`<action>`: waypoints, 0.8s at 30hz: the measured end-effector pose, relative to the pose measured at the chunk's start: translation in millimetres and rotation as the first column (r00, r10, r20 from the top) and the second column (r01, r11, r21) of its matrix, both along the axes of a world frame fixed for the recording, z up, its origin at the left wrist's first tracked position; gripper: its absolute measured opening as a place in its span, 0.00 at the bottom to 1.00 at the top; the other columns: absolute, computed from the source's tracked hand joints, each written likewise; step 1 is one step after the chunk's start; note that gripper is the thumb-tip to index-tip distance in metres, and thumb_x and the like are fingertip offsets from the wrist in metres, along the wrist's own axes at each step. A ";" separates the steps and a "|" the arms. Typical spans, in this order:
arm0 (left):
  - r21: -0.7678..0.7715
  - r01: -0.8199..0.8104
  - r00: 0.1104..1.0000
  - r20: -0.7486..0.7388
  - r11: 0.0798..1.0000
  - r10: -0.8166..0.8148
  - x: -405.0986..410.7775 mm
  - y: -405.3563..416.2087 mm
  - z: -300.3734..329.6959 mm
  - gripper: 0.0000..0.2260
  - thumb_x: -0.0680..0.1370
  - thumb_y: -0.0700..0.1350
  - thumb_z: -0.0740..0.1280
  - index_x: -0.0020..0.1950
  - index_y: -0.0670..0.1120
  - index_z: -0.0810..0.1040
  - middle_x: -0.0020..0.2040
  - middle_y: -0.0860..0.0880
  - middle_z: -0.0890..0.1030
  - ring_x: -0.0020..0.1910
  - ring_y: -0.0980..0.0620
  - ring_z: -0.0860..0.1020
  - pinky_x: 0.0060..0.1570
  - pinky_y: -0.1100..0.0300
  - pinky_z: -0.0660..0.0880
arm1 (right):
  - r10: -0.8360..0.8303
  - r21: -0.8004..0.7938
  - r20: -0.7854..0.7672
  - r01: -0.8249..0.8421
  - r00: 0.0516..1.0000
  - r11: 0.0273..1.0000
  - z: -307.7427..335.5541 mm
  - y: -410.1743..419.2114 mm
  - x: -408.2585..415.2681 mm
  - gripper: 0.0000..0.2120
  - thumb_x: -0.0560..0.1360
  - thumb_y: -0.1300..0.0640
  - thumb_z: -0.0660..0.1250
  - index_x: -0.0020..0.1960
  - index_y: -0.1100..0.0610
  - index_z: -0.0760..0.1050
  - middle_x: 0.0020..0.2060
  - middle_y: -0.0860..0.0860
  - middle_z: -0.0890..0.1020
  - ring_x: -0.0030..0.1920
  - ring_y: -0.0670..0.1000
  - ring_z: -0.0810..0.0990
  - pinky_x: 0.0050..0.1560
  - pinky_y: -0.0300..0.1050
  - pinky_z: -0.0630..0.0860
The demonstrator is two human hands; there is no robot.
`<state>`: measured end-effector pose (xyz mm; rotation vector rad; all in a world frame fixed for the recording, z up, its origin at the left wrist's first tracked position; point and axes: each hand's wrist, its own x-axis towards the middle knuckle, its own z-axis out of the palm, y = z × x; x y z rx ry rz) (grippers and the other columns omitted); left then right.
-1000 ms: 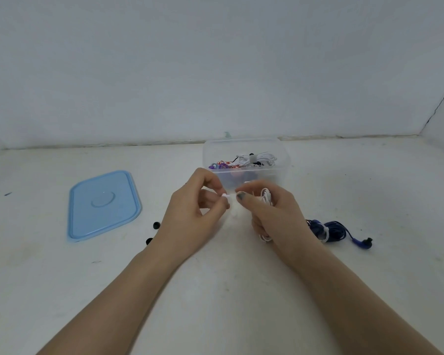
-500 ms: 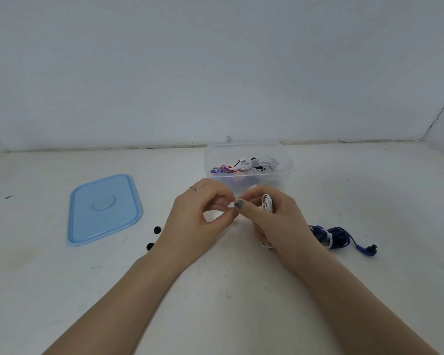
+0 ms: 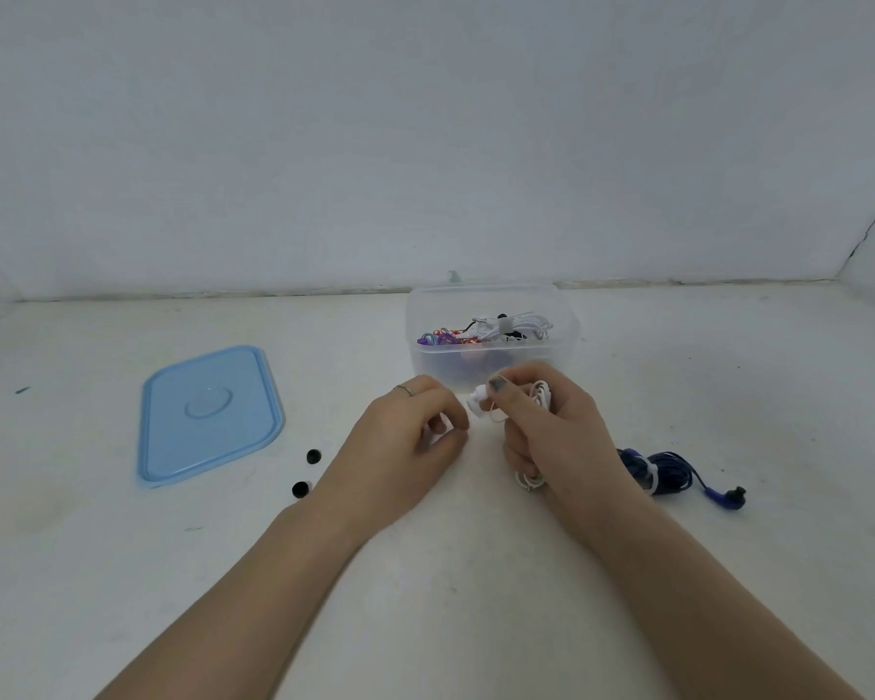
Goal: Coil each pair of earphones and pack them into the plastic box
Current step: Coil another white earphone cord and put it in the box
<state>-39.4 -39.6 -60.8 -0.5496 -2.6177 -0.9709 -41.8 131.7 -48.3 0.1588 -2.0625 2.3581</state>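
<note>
At the far left the blue lid [image 3: 208,414] lies flat on the bench [image 3: 476,573], well apart from the box, and two small black ear tips [image 3: 306,472] sit loose just right of it. Next comes the left hand [image 3: 405,442]: a second ago its thumb and forefinger were pinched against the right hand's fingertips on the white end piece, and now it has drawn back and down a little, its fingers curled; whether they pinch anything is hidden. Just beside it the right hand [image 3: 546,426] keeps its grip on the white earphones [image 3: 539,396], the coil running through the fist with loops showing above and below, and its thumb now presses the white earbud [image 3: 477,398] alone. That hand-off suggests the winding of this pair is about finished and the end is being tucked or secured, so dropping it into the box looks like the next step. Behind the hands stands the open plastic box [image 3: 491,356], already holding white and coloured coiled pairs. To the right the blue earphones [image 3: 668,472] lie bundled on the bench, apparently tied, still outside the box and left to pack.
</note>
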 end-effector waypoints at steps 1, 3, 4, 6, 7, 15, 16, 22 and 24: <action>0.024 -0.014 1.000 0.010 1.000 0.014 1.5 0.7 1.9 0.05 0.77 0.39 0.70 0.46 0.49 0.80 0.43 0.55 0.78 0.42 0.56 0.76 0.41 0.69 0.69 | 0.002 0.007 -0.002 -0.002 1.000 1.000 0.2 -0.1 0.5 0.09 0.80 0.61 0.66 0.42 0.56 0.78 0.32 0.54 0.77 0.20 0.48 0.62 0.25 0.41 0.60; 0.113 -0.049 0.997 0.060 0.992 0.042 4.3 1.9 6.1 0.05 0.79 0.40 0.68 0.47 0.50 0.78 0.40 0.54 0.80 0.40 0.54 0.75 0.38 0.70 0.69 | 0.004 0.009 -0.004 -0.004 1.000 1.000 0.8 -0.2 1.3 0.10 0.79 0.62 0.67 0.40 0.54 0.79 0.30 0.52 0.75 0.20 0.49 0.63 0.25 0.41 0.60; 0.160 -0.058 0.996 0.079 0.985 0.046 5.6 2.4 7.8 0.06 0.79 0.40 0.69 0.46 0.51 0.77 0.40 0.52 0.80 0.38 0.53 0.75 0.37 0.69 0.69 | 0.006 0.010 -0.005 -0.005 1.000 1.000 0.7 -0.2 1.7 0.10 0.79 0.62 0.67 0.39 0.54 0.79 0.29 0.51 0.74 0.21 0.49 0.63 0.25 0.41 0.60; 0.224 -0.059 0.995 0.090 0.973 0.039 8.0 3.5 11.0 0.06 0.79 0.40 0.69 0.45 0.51 0.76 0.39 0.51 0.80 0.37 0.53 0.74 0.37 0.67 0.69 | 0.009 0.019 -0.007 -0.009 1.000 1.000 1.2 -0.4 2.7 0.11 0.79 0.61 0.67 0.38 0.52 0.79 0.26 0.48 0.72 0.21 0.49 0.63 0.26 0.42 0.61; 0.241 -0.053 0.995 0.092 0.969 0.031 8.4 3.6 11.7 0.06 0.79 0.40 0.70 0.45 0.51 0.77 0.38 0.51 0.80 0.37 0.53 0.74 0.38 0.66 0.70 | 0.009 0.026 -0.009 -0.009 1.000 1.000 1.2 -0.7 3.0 0.12 0.79 0.61 0.67 0.38 0.51 0.80 0.25 0.47 0.71 0.21 0.49 0.63 0.26 0.42 0.61; 0.334 -0.031 0.996 0.094 0.942 -0.001 11.2 3.6 15.0 0.06 0.75 0.38 0.73 0.45 0.48 0.79 0.34 0.60 0.77 0.34 0.59 0.73 0.39 0.69 0.70 | -0.007 0.085 -0.034 0.010 0.999 0.996 2.0 -2.4 3.8 0.13 0.79 0.59 0.68 0.36 0.50 0.80 0.23 0.46 0.70 0.22 0.50 0.64 0.27 0.43 0.62; 0.334 -0.028 0.996 0.091 0.942 -0.003 11.2 3.9 15.1 0.07 0.75 0.37 0.73 0.45 0.48 0.79 0.34 0.60 0.77 0.34 0.59 0.73 0.39 0.68 0.71 | -0.007 0.088 -0.035 0.010 0.999 0.996 2.1 -2.6 4.0 0.13 0.79 0.59 0.68 0.36 0.50 0.80 0.23 0.46 0.69 0.22 0.50 0.64 0.27 0.43 0.62; 0.361 0.023 0.997 0.063 0.932 -0.049 11.6 2.4 15.8 0.08 0.75 0.36 0.73 0.47 0.49 0.80 0.39 0.54 0.81 0.36 0.54 0.75 0.41 0.62 0.74 | -0.010 0.096 -0.032 0.013 0.999 0.995 2.8 -2.9 4.2 0.11 0.79 0.59 0.68 0.37 0.53 0.80 0.22 0.46 0.68 0.21 0.49 0.63 0.27 0.43 0.61; 0.349 0.037 0.997 0.053 0.936 -0.059 11.7 1.9 15.7 0.09 0.75 0.36 0.73 0.48 0.49 0.81 0.39 0.54 0.81 0.36 0.53 0.75 0.42 0.62 0.74 | -0.006 0.098 -0.034 0.009 0.999 0.995 2.7 -2.1 4.4 0.10 0.79 0.59 0.68 0.38 0.56 0.80 0.21 0.45 0.68 0.21 0.49 0.63 0.27 0.42 0.61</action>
